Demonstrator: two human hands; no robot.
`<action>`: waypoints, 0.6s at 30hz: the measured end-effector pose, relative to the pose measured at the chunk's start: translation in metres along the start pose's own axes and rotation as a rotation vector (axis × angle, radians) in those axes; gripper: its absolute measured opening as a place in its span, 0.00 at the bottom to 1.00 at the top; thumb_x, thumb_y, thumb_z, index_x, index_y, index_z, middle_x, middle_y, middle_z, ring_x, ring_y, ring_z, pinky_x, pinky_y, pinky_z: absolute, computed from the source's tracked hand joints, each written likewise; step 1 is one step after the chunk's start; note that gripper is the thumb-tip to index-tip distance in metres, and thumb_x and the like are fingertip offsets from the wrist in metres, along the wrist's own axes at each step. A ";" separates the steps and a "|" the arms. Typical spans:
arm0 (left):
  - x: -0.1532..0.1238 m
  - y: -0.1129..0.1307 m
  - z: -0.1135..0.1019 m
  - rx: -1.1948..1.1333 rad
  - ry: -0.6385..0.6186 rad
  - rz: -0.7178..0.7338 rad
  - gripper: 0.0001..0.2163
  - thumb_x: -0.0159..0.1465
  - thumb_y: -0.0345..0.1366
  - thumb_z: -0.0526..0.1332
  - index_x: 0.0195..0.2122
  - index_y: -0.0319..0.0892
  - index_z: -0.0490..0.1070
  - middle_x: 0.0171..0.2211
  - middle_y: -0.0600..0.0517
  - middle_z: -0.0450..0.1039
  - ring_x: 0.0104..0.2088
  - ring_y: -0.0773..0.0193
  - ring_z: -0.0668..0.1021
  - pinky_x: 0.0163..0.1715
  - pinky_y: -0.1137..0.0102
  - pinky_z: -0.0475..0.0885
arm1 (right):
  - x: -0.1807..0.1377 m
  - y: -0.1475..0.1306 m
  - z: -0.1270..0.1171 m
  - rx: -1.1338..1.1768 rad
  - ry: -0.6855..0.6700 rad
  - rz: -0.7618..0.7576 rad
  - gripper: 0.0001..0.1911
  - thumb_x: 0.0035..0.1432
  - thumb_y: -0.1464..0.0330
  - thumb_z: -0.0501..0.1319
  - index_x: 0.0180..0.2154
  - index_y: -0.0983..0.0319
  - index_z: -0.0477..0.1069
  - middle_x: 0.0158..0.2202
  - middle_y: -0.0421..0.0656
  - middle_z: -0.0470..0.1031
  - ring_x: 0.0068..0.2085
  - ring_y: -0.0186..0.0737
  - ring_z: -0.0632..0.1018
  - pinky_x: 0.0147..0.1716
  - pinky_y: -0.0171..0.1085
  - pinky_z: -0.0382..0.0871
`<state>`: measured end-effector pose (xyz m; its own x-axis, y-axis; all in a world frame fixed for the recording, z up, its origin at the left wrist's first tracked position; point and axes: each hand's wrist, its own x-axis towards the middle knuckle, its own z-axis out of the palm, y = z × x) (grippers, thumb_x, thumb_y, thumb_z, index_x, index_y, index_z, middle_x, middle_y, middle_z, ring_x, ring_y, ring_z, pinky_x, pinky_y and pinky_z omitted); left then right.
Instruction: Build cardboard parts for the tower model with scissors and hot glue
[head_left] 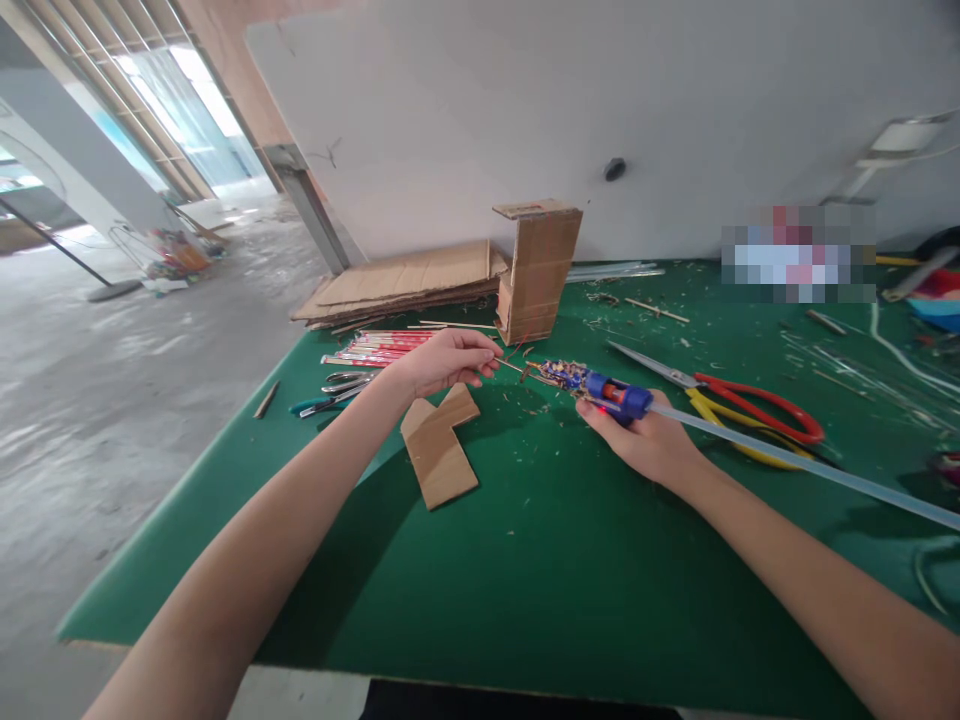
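Observation:
My right hand (651, 436) is wrapped round a blue hot glue gun (600, 385) with a small red light lit on it. A long translucent glue stick (795, 460) runs out of the gun's back end to the right. Brownish residue coats the front of the gun near its nozzle. Between the fingertips of my left hand (450, 358) is pinched a thin wooden stick (510, 364), its far end close to the nozzle; I cannot tell whether they touch. Below my left hand lies a notched piece of cardboard (442, 450), flat on the green table (480, 580).
Red-and-white sticks (382, 347) and pliers (330, 400) lie left. Behind stand a cardboard upright (541, 275) and flat cardboard sheets (412, 275). Large scissors (750, 400) with red and yellow handles lie right of my right hand. Scraps and clear glue sticks (885, 370) are scattered farther right.

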<state>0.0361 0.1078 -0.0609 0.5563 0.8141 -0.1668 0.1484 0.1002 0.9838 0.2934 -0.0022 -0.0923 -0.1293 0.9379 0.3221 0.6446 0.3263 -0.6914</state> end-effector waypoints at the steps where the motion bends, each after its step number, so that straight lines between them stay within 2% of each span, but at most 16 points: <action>1: 0.000 0.000 0.000 -0.004 0.002 0.000 0.05 0.62 0.28 0.59 0.37 0.37 0.73 0.29 0.51 0.74 0.26 0.75 0.75 0.24 0.79 0.69 | 0.000 -0.001 0.000 0.001 -0.005 0.003 0.16 0.57 0.57 0.58 0.23 0.59 0.65 0.17 0.36 0.64 0.19 0.33 0.65 0.19 0.34 0.57; 6: 0.002 -0.002 0.001 -0.020 0.008 -0.001 0.05 0.61 0.27 0.60 0.37 0.37 0.73 0.30 0.51 0.75 0.26 0.75 0.76 0.26 0.79 0.71 | 0.000 -0.005 0.000 -0.032 -0.054 -0.039 0.14 0.57 0.58 0.59 0.25 0.59 0.67 0.19 0.37 0.68 0.21 0.34 0.67 0.22 0.34 0.59; 11: 0.002 -0.005 -0.001 -0.058 0.007 0.014 0.05 0.62 0.27 0.59 0.38 0.37 0.73 0.29 0.52 0.74 0.27 0.75 0.76 0.26 0.79 0.71 | -0.001 -0.005 0.002 -0.037 -0.095 -0.132 0.11 0.55 0.61 0.61 0.26 0.60 0.67 0.20 0.36 0.67 0.20 0.32 0.66 0.21 0.33 0.58; 13: 0.001 -0.005 0.000 -0.066 0.012 0.005 0.06 0.62 0.26 0.58 0.38 0.36 0.73 0.29 0.51 0.73 0.27 0.74 0.76 0.26 0.78 0.71 | -0.002 -0.005 0.002 -0.006 -0.069 -0.131 0.11 0.55 0.60 0.61 0.26 0.60 0.67 0.19 0.36 0.67 0.20 0.32 0.66 0.21 0.33 0.58; 18: -0.001 -0.004 0.003 -0.053 0.037 -0.031 0.07 0.61 0.24 0.56 0.36 0.35 0.74 0.27 0.51 0.73 0.24 0.74 0.75 0.24 0.77 0.71 | -0.003 -0.002 0.004 0.057 0.055 -0.019 0.15 0.56 0.57 0.59 0.24 0.59 0.66 0.19 0.37 0.67 0.21 0.34 0.68 0.21 0.34 0.60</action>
<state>0.0376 0.1053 -0.0647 0.5212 0.8308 -0.1953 0.1210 0.1547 0.9805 0.2898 -0.0054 -0.0947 -0.0988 0.9239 0.3696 0.5978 0.3520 -0.7202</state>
